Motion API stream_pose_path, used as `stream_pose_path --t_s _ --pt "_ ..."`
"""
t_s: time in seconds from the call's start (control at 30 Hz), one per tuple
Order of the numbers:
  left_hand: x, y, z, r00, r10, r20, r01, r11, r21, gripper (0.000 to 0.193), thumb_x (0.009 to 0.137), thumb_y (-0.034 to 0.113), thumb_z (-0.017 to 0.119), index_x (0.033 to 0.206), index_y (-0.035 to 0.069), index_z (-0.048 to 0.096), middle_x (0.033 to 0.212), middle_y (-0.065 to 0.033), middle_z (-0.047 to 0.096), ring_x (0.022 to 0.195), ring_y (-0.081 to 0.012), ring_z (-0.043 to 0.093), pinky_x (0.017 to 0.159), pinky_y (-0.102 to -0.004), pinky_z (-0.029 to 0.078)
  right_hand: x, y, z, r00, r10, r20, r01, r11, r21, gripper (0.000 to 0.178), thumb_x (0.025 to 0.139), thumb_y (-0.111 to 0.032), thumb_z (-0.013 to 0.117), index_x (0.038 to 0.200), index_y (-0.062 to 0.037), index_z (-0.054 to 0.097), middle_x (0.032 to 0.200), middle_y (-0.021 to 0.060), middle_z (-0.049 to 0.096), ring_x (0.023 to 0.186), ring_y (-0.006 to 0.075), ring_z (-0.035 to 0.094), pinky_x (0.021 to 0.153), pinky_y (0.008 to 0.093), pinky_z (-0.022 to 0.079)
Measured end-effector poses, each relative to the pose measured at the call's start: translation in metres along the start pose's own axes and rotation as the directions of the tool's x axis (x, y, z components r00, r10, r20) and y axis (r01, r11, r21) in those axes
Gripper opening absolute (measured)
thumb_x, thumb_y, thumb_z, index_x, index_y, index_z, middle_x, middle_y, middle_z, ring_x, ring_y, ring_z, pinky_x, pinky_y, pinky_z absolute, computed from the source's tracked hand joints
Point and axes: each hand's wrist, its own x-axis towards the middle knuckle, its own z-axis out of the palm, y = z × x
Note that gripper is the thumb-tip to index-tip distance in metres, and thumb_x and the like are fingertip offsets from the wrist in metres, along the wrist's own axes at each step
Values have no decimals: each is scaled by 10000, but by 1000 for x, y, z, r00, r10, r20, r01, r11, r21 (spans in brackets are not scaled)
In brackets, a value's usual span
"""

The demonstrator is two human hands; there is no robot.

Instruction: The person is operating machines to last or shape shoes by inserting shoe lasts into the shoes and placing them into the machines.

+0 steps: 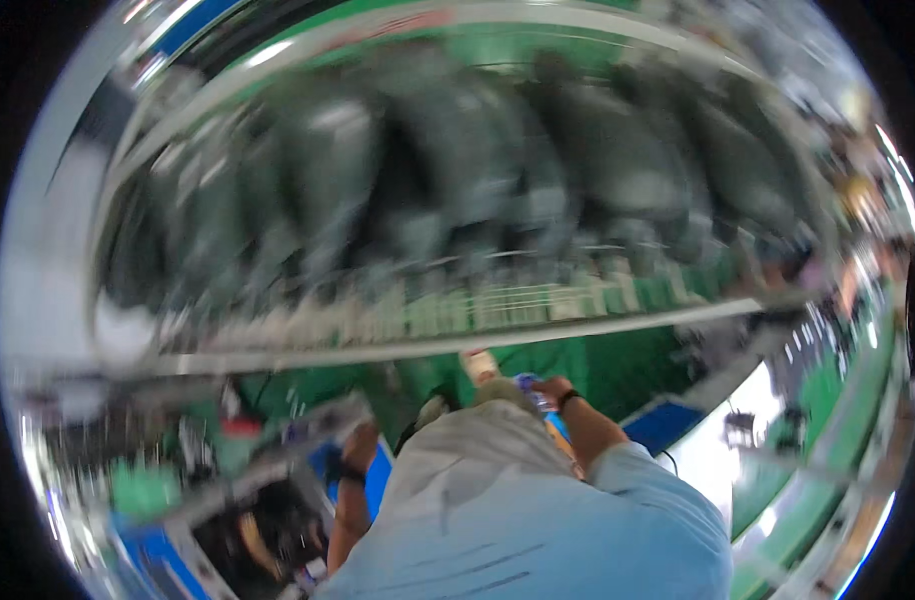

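My left hand (362, 443) hangs low at my left side, with a dark band at the wrist. It is smeared by motion, and its fingers cannot be made out. Close to it is a blue panel (377, 478) on a workbench edge. My right hand (555, 388) is at my right hip, also with a dark wristband. Its fingers are closed around a slender blue and orange object (558, 425), whose kind is too blurred to tell.
Ahead stands a long light-framed rack (458, 347) with a wire grille, carrying several large dark rounded pieces (618, 160). Green floor (628, 365) shows beneath it. A dark open bin (263, 535) is at lower left. On the right are a blue surface (663, 425) and white table (713, 465).
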Motion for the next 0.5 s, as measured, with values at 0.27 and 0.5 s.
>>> stream_pose_path --t_s 0.27,0.5 --pt "-25 64 -118 717 -540 440 604 166 -780 541 1008 467 512 1198 -23 642 1136 -205 703 1049 -339 666 889 -426 514 24 -47 -3 950 -312 13 312 943 -115 524 825 -514 668 861 3 744 654 142 634 618 252 634 605 408 512" --pt "-98 107 -39 638 -593 491 600 -17 -800 471 990 436 533 1231 59 676 1149 -188 706 1019 -334 681 874 -443 525 20 -61 -1 953 -268 144 291 942 -170 444 845 -423 720 859 21 737 736 145 678 618 232 656 565 398 518"
